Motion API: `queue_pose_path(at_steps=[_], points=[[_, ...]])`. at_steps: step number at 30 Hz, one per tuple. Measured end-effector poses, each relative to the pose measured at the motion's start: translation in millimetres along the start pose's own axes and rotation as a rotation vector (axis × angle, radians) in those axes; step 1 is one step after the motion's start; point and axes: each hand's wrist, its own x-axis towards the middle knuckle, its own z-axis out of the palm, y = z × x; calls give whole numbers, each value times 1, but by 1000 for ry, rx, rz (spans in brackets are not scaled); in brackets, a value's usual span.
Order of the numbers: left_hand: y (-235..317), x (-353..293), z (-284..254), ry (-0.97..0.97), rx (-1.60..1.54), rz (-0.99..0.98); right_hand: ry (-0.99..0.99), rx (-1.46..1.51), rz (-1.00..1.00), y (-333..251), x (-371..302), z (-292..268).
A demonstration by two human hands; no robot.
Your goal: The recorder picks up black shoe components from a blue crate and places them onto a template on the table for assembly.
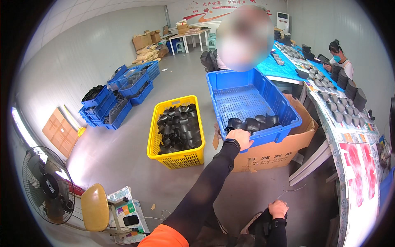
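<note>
My left hand (240,139), below a black sleeve and a dark wristband, is closed over the near left rim of a large blue plastic crate (246,101). Just past its fingers, several curved, glossy black pieces (253,123) lie heaped at the crate's near end. The crate rests on an open cardboard box (269,157). Lower right, my right hand (278,209) lies on my dark-clothed knee, its fingers curled down; no object shows in it. Left of the blue crate, a yellow basket (175,159) full of similar black pieces (181,129) stands on the floor.
A long table (284,73) with rows of dark pieces runs along the right; two people sit by it. Stacked blue crates (111,108) stand left. A fan (48,185), a wooden chair (94,208) and a phone (131,220) with a cable are lower left.
</note>
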Motion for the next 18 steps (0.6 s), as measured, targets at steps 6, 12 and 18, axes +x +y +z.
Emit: queue_pose_path(at_steps=[6,12,18], points=[[1,-1,-1,-3,-3,0,4,4,4,0,0,0],[0,-1,0,9,-1,7,4,5,11,1,5,7],[0,-2,-1,19,-1,11,5,2,4,2,4,5]])
